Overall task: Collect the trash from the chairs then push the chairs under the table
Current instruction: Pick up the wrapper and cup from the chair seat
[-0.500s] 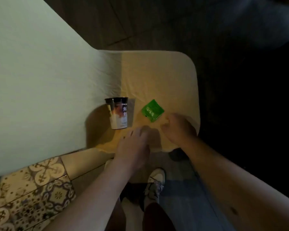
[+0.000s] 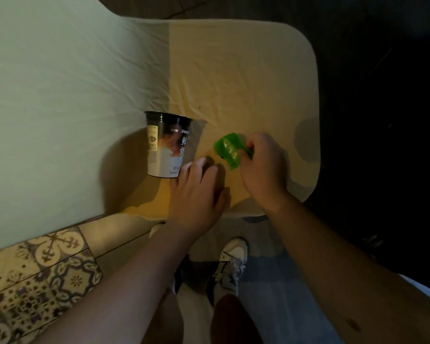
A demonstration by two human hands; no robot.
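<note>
On the tan chair seat [image 2: 246, 78], the small green plastic wrapper [image 2: 227, 150] no longer lies flat: the right hand [image 2: 263, 167] has pinched it in closed fingers and lifted it. The left hand [image 2: 196, 197], fingers spread and empty, has moved beside the upright black-and-white paper cup [image 2: 168, 145].

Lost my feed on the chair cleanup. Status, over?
Right hand pinching green wrapper, lifted off chair seat. Left hand open, fingers beside upright cup, not gripping it. Nothing blocking the cup.
</note>
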